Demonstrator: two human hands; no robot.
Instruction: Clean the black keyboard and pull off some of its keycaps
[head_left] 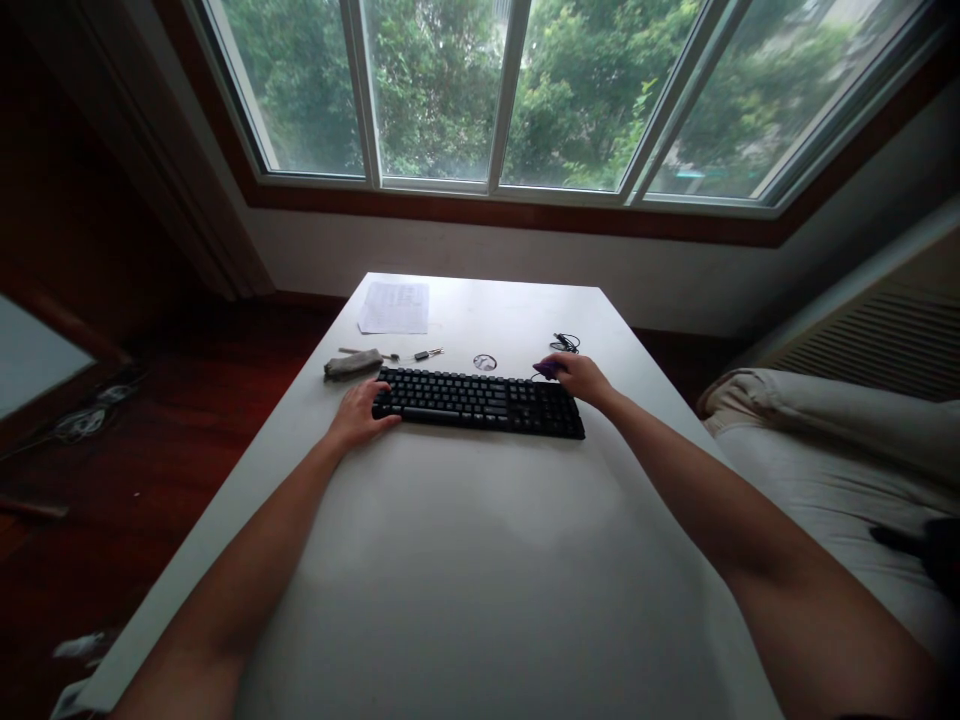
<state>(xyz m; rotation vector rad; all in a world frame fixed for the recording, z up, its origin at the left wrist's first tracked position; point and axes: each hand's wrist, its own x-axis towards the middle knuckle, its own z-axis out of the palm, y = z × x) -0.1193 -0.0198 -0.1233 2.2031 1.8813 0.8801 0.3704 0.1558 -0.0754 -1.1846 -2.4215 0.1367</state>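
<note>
A black keyboard (465, 398) lies on the white table (480, 560), its right end turned slightly toward me. My left hand (361, 415) grips the keyboard's left end, with the thumb along the near edge and the fingers at the far corner. Over the far right part of the keyboard, my right hand (581, 375) is closed round a small purple object (547, 369). Its kind is too small to make out. A thin dark line, perhaps a cable, curves beside the purple object near the keyboard's back edge.
Left of the keyboard lies a grey pouch (352, 365). Behind it are a small dark stick-like item with a metal end (429, 354), a round ring-shaped item (485, 362) and a coiled black cable (564, 343). Printed paper (394, 307) rests at the far left. A cushioned seat (825, 440) flanks the table.
</note>
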